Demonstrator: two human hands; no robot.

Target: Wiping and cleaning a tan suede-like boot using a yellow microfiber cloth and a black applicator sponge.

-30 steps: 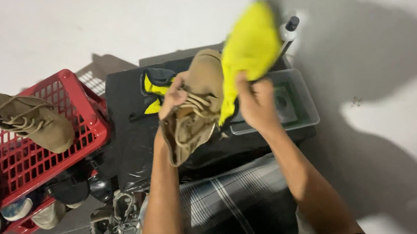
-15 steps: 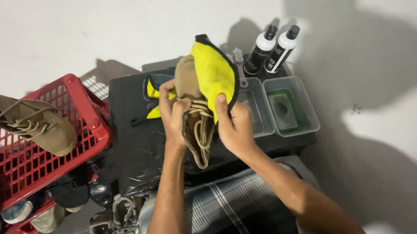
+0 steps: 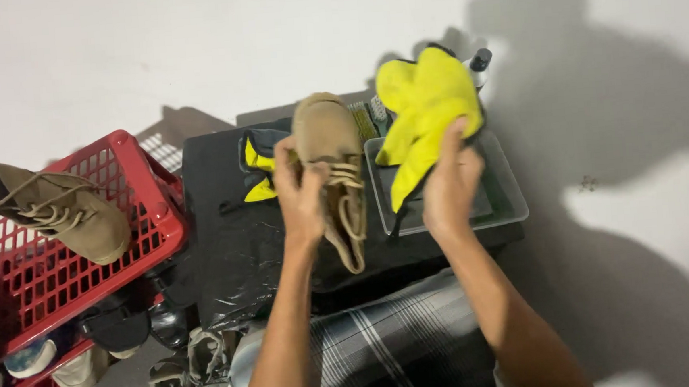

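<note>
My left hand (image 3: 302, 195) grips a tan suede lace-up boot (image 3: 333, 162), held toe-up over a black-covered table (image 3: 231, 242). Its laces hang down below my fingers. My right hand (image 3: 449, 180) holds a bright yellow cloth (image 3: 427, 103) just right of the boot, apart from it, above a clear plastic tray (image 3: 506, 198). A second yellow-and-black cloth (image 3: 257, 163) lies on the table behind the boot.
A red plastic basket (image 3: 121, 233) at the left carries the matching tan boot (image 3: 59, 209) on its rim. Several shoes (image 3: 187, 374) lie on the floor under it. A dark bottle top (image 3: 479, 59) shows behind the yellow cloth. My checked shorts (image 3: 388, 352) fill the bottom.
The yellow cloth, pressed on the boot half a second ago, has come off to the right with my right hand. The boot now stands more upright in my left hand.
</note>
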